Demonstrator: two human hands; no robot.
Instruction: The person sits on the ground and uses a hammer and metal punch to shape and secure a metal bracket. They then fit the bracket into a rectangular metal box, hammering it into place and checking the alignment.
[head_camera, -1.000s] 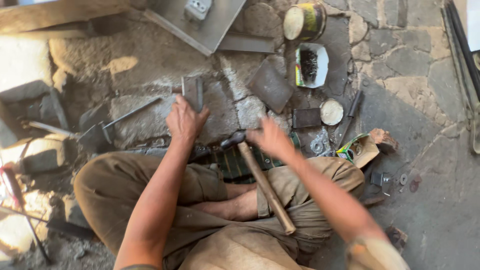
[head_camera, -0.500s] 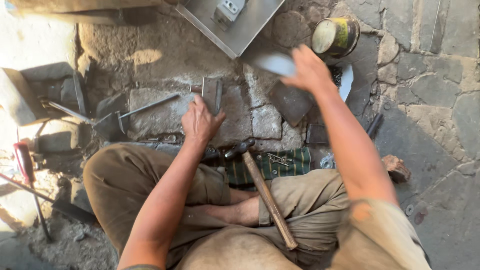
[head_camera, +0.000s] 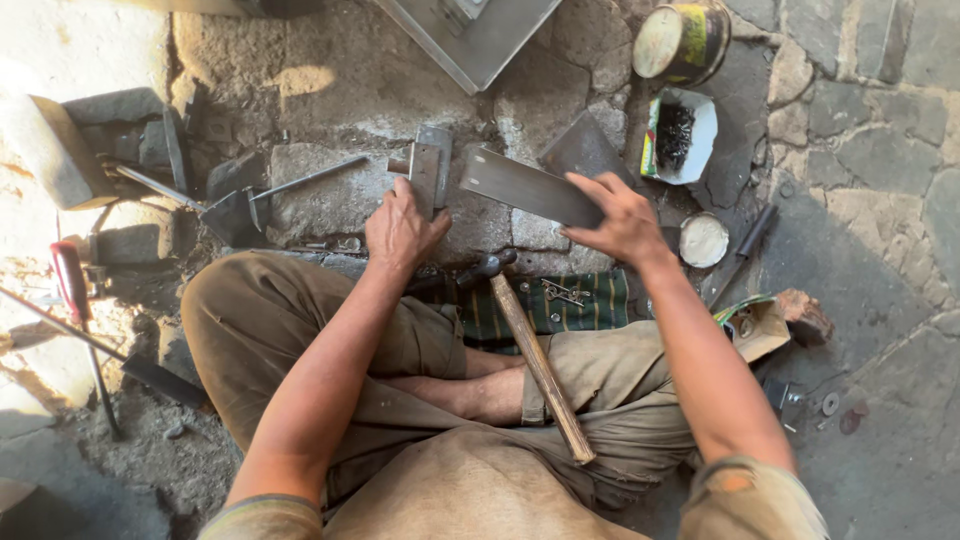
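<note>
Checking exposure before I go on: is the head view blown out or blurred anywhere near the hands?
Head view: hard sun washes out the pale stone at far left; left hand on the metal block and right hand holding the flat metal plate are sharp, evenly lit; frame edges bend slightly.

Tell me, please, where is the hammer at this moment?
In the head view, the hammer lies across the person's lap, held by neither hand. Its dark head is on the ground just below the left hand, and its wooden handle runs back over the right thigh.
</note>
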